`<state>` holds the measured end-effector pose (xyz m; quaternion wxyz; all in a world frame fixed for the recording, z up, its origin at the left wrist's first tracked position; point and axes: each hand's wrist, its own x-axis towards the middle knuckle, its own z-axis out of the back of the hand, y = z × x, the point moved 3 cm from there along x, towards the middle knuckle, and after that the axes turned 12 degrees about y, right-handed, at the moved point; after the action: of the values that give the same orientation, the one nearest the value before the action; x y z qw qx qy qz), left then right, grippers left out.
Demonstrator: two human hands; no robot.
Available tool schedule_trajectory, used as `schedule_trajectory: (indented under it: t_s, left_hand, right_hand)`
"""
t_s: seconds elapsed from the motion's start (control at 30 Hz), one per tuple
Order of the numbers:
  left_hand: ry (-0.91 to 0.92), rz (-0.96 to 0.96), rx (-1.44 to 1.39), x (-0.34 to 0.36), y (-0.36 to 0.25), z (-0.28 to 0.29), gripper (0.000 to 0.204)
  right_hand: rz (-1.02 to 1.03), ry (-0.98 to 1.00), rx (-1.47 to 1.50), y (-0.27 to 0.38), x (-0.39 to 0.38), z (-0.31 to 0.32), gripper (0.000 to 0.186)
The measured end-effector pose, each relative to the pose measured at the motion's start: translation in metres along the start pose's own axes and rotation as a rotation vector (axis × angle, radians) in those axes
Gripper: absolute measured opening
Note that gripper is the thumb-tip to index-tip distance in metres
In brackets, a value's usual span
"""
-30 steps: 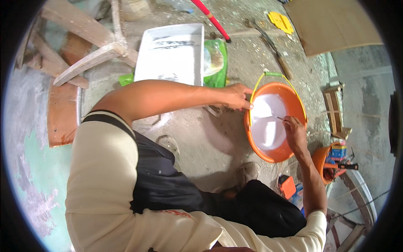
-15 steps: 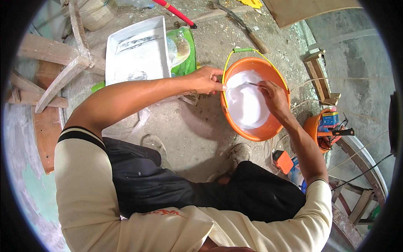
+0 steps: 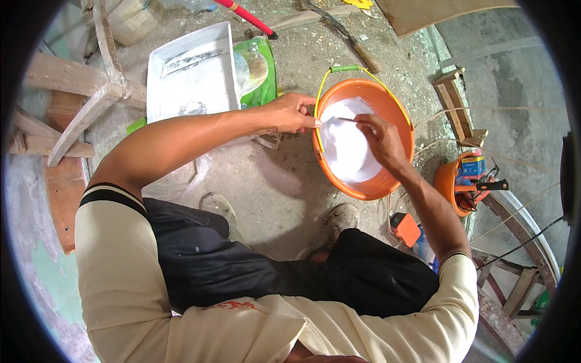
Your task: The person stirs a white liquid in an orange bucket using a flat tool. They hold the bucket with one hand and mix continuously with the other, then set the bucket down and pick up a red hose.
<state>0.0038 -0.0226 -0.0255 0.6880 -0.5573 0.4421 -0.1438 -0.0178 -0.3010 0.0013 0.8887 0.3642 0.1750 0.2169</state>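
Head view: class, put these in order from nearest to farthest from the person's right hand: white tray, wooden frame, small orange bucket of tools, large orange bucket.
Starting from the right hand:
1. Large orange bucket: the hand is at its opening.
2. Small orange bucket of tools: to the right.
3. White tray: to the upper left.
4. Wooden frame: far left.
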Motion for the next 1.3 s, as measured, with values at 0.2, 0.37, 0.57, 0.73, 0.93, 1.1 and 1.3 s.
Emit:
schedule_trajectory:
  t_s: [0.2, 0.37, 0.57, 0.73, 0.93, 1.1, 1.3]
  left_hand:
    - [-0.001, 0.03, 0.031, -0.003, -0.006, -0.002, 0.061]
    - [0.011, 0.038, 0.029, -0.002, -0.004, 0.0, 0.059]
    - [-0.01, 0.006, -0.007, -0.001, -0.003, -0.001, 0.058]
    - [0.006, 0.026, 0.014, -0.004, -0.002, 0.001, 0.06]
    - [-0.005, 0.017, 0.037, -0.003, -0.006, -0.002, 0.058]
    - [0.003, 0.018, 0.043, -0.003, -0.007, 0.0, 0.057]
    - [-0.009, 0.002, 0.042, -0.001, 0.002, 0.0, 0.058]
  right_hand:
    - [-0.096, 0.065, -0.293, -0.01, -0.045, 0.018, 0.017]
    - [-0.164, 0.194, -0.112, 0.03, -0.061, -0.021, 0.017]
    - [-0.077, 0.043, 0.01, 0.0, -0.001, -0.007, 0.019]
    - [-0.069, 0.017, -0.303, -0.016, -0.021, 0.026, 0.018]
    - [-0.15, 0.209, -0.167, 0.026, -0.069, -0.017, 0.017]
    - [-0.163, 0.115, 0.032, 0.021, -0.013, -0.013, 0.021]
    - [-0.029, 0.011, -0.277, -0.017, -0.006, 0.024, 0.016]
